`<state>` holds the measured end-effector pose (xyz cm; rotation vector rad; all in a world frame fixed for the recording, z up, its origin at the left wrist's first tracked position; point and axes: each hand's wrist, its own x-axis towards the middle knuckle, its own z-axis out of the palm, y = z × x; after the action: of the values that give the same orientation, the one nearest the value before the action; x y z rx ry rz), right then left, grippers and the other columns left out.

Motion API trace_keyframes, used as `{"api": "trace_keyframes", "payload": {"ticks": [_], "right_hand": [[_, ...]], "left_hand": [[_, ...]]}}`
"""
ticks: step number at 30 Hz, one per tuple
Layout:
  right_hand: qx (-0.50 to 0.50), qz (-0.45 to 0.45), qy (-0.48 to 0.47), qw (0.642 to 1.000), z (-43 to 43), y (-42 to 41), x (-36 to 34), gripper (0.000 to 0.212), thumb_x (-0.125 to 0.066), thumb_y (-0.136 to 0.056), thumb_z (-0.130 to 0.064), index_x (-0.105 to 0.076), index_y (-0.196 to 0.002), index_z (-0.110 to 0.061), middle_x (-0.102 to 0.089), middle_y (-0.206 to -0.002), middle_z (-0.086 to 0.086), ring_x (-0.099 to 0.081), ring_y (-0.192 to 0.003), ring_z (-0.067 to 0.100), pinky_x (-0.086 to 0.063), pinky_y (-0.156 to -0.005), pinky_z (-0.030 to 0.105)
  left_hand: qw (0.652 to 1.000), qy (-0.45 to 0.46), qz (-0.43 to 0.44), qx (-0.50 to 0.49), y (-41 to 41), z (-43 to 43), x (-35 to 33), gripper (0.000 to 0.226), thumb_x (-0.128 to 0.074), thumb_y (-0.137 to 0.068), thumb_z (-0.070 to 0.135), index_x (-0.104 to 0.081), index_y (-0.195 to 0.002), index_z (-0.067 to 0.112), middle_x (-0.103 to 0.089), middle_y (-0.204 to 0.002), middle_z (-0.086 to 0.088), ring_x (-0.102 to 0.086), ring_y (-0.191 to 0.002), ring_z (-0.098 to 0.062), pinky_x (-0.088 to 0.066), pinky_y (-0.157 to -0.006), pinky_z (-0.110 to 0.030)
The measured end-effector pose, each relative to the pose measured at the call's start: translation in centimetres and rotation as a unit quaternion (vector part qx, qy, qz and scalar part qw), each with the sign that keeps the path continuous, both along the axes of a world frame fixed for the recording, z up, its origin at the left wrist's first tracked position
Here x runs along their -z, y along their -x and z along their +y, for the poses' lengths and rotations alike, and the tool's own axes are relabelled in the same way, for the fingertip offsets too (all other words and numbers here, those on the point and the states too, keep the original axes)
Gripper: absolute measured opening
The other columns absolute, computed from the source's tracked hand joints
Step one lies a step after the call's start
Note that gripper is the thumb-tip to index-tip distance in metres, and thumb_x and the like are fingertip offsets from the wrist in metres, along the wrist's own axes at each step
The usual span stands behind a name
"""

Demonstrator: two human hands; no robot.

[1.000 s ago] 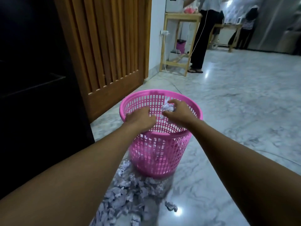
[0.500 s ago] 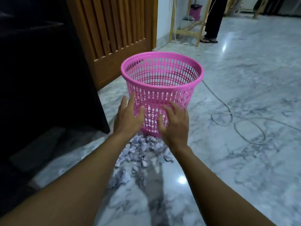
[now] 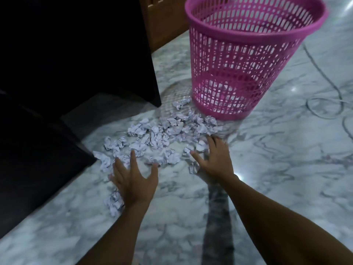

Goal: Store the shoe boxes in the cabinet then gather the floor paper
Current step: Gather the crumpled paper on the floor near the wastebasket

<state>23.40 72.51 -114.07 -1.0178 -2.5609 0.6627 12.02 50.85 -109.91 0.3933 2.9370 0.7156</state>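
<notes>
Several crumpled white paper balls (image 3: 162,134) lie scattered on the marble floor in front of a pink mesh basket (image 3: 248,60), which stands upright with a few paper balls inside at its bottom. My left hand (image 3: 133,176) hovers with fingers spread over the near left edge of the paper pile. My right hand (image 3: 214,159) reaches down with spread fingers at the pile's right edge, touching or just above the balls. Neither hand holds anything. One stray paper ball (image 3: 114,203) lies by my left wrist.
A dark cabinet (image 3: 76,54) fills the left side, its lower part jutting out over the floor near the paper. A wooden slatted door (image 3: 164,22) stands behind the basket. A thin cable (image 3: 324,100) loops on the floor at the right.
Both hands dropped paper into the basket, then came down from its rim to the paper pile on the floor. My view has tilted downward.
</notes>
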Motion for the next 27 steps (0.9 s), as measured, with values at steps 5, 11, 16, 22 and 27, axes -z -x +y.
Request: {"api": "trace_keyframes", "payload": {"ticks": [5, 11, 16, 22, 27], "right_hand": [[-0.118, 0.033, 0.04, 0.992, -3.3, -0.8, -0.4, 0.105, -0.057, -0.072, -0.082, -0.025, -0.153, -0.024, -0.01, -0.164, 0.005, -0.011, -0.15, 0.023, -0.022, -0.118, 0.038], [-0.162, -0.05, -0.046, 0.984, -2.5, 0.4, -1.0, 0.12, -0.053, -0.064, -0.091, -0.014, -0.156, -0.024, 0.005, -0.164, 0.014, 0.009, -0.151, 0.029, -0.006, -0.12, 0.058], [-0.19, -0.082, -0.059, 0.977, -0.1, 2.4, -1.2, 0.124, -0.042, -0.059, -0.098, -0.011, -0.156, -0.027, 0.006, -0.164, 0.015, 0.011, -0.151, 0.031, 0.003, -0.117, 0.063], [-0.25, -0.076, -0.075, 0.962, -0.4, 5.8, -0.5, 0.112, -0.041, -0.066, -0.095, -0.025, -0.152, -0.026, -0.035, -0.152, 0.015, -0.026, -0.144, 0.031, -0.024, -0.115, 0.055], [-0.254, -0.035, -0.186, 0.948, -0.8, 7.9, -0.6, 0.107, -0.04, -0.065, -0.094, -0.039, -0.147, -0.025, -0.049, -0.137, 0.019, -0.042, -0.133, 0.035, -0.019, -0.114, 0.063]], "left_hand": [[0.991, 0.047, -0.012, -0.124, -1.9, -5.1, 2.7, 0.105, -0.036, -0.065, 0.083, -0.031, -0.151, 0.024, -0.019, -0.155, -0.028, -0.016, -0.145, -0.043, -0.007, -0.115, -0.064], [0.997, 0.006, -0.039, -0.06, 0.2, -6.0, 3.8, 0.115, -0.042, -0.057, 0.093, -0.015, -0.153, 0.037, -0.001, -0.162, -0.018, -0.006, -0.15, -0.036, -0.012, -0.121, -0.054], [0.999, -0.023, -0.027, -0.005, 4.0, -4.8, 3.6, 0.117, -0.056, -0.055, 0.091, -0.009, -0.152, 0.044, 0.009, -0.163, -0.015, 0.004, -0.151, -0.032, -0.008, -0.121, -0.053], [0.998, -0.012, -0.018, 0.051, 8.0, -4.2, 3.9, 0.114, -0.049, -0.058, 0.093, -0.014, -0.153, 0.04, -0.004, -0.164, -0.007, 0.004, -0.152, -0.025, -0.004, -0.122, -0.051], [0.996, -0.018, 0.042, 0.073, 8.9, -3.7, 4.4, 0.099, -0.045, -0.064, 0.09, -0.039, -0.144, 0.031, -0.036, -0.145, -0.012, -0.027, -0.139, -0.033, -0.034, -0.111, -0.056]]}}
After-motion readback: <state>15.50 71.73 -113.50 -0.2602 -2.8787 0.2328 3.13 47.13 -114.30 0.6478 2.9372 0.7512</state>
